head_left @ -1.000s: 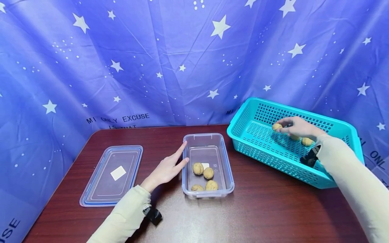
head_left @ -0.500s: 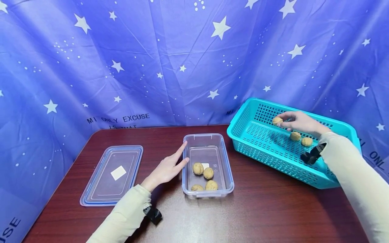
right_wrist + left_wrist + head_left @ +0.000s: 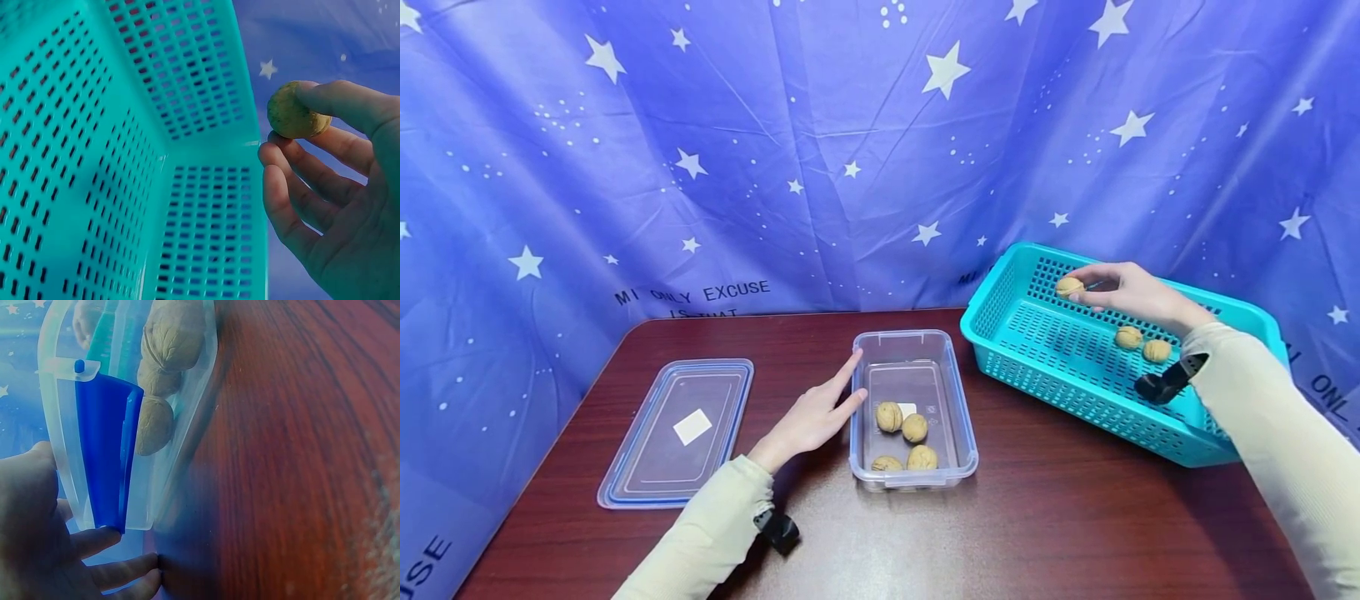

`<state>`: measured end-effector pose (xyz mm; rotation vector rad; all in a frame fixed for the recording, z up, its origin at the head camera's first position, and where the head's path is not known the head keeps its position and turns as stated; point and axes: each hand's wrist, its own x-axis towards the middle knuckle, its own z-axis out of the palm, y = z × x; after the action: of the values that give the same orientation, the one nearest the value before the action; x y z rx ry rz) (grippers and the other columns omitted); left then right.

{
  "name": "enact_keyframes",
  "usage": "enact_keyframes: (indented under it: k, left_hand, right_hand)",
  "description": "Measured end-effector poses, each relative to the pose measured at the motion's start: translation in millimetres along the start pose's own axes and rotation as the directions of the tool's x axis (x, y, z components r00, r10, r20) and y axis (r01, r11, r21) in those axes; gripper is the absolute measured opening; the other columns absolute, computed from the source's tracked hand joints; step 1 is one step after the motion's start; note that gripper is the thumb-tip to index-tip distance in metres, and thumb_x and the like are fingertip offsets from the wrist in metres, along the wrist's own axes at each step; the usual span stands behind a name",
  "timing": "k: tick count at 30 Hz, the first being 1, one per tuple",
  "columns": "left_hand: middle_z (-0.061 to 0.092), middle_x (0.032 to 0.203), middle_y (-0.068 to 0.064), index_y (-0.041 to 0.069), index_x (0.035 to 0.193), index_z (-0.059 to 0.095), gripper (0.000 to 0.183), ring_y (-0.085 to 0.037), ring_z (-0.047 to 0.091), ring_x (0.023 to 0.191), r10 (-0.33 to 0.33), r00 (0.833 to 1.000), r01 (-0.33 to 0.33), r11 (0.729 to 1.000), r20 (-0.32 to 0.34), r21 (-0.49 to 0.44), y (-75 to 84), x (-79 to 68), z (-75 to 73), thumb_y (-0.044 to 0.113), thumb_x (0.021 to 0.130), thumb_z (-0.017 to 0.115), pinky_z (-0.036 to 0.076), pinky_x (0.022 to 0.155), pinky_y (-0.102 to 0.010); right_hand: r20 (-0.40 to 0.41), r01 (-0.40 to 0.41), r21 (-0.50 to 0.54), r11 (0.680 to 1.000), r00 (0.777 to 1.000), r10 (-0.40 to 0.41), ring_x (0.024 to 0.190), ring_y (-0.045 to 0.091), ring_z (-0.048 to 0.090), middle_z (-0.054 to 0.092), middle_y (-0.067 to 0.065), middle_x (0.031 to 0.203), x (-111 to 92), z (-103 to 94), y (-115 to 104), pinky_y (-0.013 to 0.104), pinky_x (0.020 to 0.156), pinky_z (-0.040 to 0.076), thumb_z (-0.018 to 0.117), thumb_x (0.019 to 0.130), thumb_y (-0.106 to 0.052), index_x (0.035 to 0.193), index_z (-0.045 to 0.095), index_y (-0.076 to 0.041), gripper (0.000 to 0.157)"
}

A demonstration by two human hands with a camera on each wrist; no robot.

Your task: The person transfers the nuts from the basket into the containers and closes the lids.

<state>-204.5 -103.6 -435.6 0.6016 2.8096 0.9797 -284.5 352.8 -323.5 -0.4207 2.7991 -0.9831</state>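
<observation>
Between thumb and fingers, my right hand pinches a walnut above the turquoise basket. The right wrist view shows this walnut held near the basket's rim. Two more walnuts lie on the basket floor below the hand. My left hand touches the left side of a clear plastic food container with its fingers extended. Several walnuts sit inside that container, toward its near end. In the left wrist view, fingers rest against the container's wall with its blue latch.
A clear lid with a blue seal and a white label lies on the dark wooden table, left of the container. A blue star-patterned curtain hangs behind the table's far edge.
My right hand has risen from inside the basket with the walnut and moved slightly left. The two walnuts below now show fully. The left hand and container have stayed put.
</observation>
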Motion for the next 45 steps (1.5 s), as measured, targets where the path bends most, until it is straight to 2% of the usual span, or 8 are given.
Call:
enact_keyframes:
  k: [8,14,20,23,30,37,45]
  left_hand:
    - [0.033,0.152,-0.009,0.029,0.157,0.012,0.062,-0.034,0.05,0.124,-0.008,1.0,0.008,1.0,0.006,-0.001,1.7,0.0,0.1,0.045,0.103,0.039,0.039,0.101,-0.049]
    - [0.033,0.152,-0.009,0.029,0.157,0.013,0.062,-0.035,0.05,0.123,-0.005,1.0,0.005,1.0,0.002,0.003,0.5,0.3,0.3,0.045,0.103,0.039,0.039,0.1,-0.05]
    - [0.033,0.152,-0.008,0.03,0.157,0.012,0.061,-0.035,0.051,0.122,-0.014,1.0,0.014,1.0,0.005,0.011,-0.7,0.7,-0.4,0.045,0.103,0.038,0.04,0.1,-0.049]
    - [0.033,0.152,-0.008,0.031,0.157,0.011,0.061,-0.034,0.051,0.122,-0.014,1.0,0.014,1.0,0.004,0.018,-1.0,1.4,-0.4,0.045,0.103,0.038,0.04,0.1,-0.049]
    - [0.033,0.152,-0.008,0.029,0.157,0.012,0.062,-0.035,0.052,0.121,-0.009,1.0,0.009,1.0,0.0,0.013,-1.1,0.7,-0.4,0.045,0.103,0.039,0.041,0.099,-0.049]
    - [0.031,0.153,-0.006,0.03,0.157,0.012,0.061,-0.034,0.051,0.122,-0.011,1.0,0.011,1.0,0.004,0.013,-1.1,0.9,-1.1,0.045,0.103,0.038,0.04,0.1,-0.049]
    - [0.032,0.153,-0.006,0.03,0.157,0.012,0.061,-0.035,0.051,0.122,-0.013,1.0,0.013,1.0,0.004,0.015,-1.7,1.0,-0.5,0.046,0.103,0.038,0.04,0.1,-0.05]
  right_hand:
    - [-0.03,0.019,0.009,1.0,0.999,-0.019,0.092,0.008,0.061,0.058,0.017,0.126,0.1,1.9,-18.7,0.034,0.077,0.05,0.06,0.097,-0.033,0.14,0.049,-0.006,0.052]
    - [-0.039,0.021,0.006,1.0,0.999,-0.021,0.096,0.001,0.059,0.059,0.012,0.126,-1.1,-0.1,-30.8,0.033,0.083,0.046,0.06,0.096,-0.034,0.14,0.051,-0.011,0.05]
    - [-0.032,0.069,0.062,0.996,0.997,-0.067,0.097,0.001,0.06,0.059,0.014,0.125,-1.7,7.4,-44.2,0.025,0.081,0.047,0.061,0.097,-0.023,0.14,0.05,-0.006,0.047]
    - [-0.017,0.099,0.102,0.99,0.995,-0.098,0.098,0.007,0.062,0.059,0.015,0.124,-1.5,13.2,-49.6,0.024,0.079,0.049,0.061,0.097,-0.016,0.139,0.05,-0.004,0.045]
    - [0.032,0.122,0.155,0.98,0.991,-0.128,0.103,0.015,0.061,0.06,0.011,0.121,-2.3,24.6,-65.1,0.028,0.079,0.05,0.062,0.096,-0.018,0.138,0.052,-0.006,0.044]
    - [0.093,0.148,0.19,0.971,0.981,-0.168,0.098,0.019,0.063,0.061,0.013,0.115,2.5,42.3,-76.0,0.03,0.078,0.052,0.065,0.094,-0.016,0.134,0.055,-0.005,0.043]
    - [0.17,0.228,0.211,0.951,0.949,-0.265,0.1,0.025,0.065,0.065,0.011,0.11,3.2,71.3,-88.3,0.032,0.079,0.052,0.067,0.092,-0.011,0.13,0.058,-0.003,0.04]
